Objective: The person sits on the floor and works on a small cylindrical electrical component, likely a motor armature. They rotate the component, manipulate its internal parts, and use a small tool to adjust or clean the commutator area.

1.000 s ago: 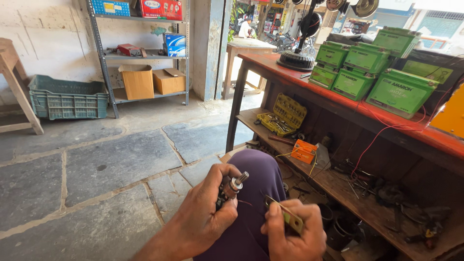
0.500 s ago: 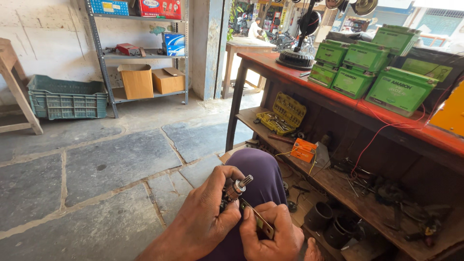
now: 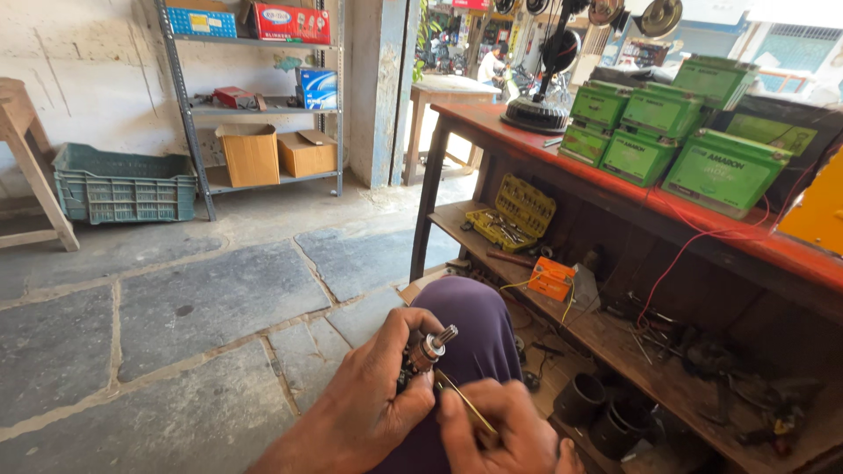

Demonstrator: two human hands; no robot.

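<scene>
My left hand (image 3: 373,399) grips a small motor armature (image 3: 424,354) with a splined metal shaft that points up and to the right. My right hand (image 3: 502,428) pinches a thin yellowish strip-like tool (image 3: 460,396) whose tip touches the armature's lower side. Both hands work over my knee in purple cloth (image 3: 470,326), at the bottom centre of the head view. The armature's lower body is hidden by my fingers.
A red-topped workbench (image 3: 702,219) on the right carries green boxes (image 3: 667,136) and a fan (image 3: 549,83). Its lower shelf holds a yellow socket set (image 3: 514,211), an orange meter (image 3: 551,279), wires and black cups (image 3: 597,412). A metal rack (image 3: 255,96) with cartons and a green crate (image 3: 123,184) stand at the far wall.
My right hand has moved in from the right toward my left hand, bringing the thin tool's tip against the armature. My left hand keeps its hold on the armature.
</scene>
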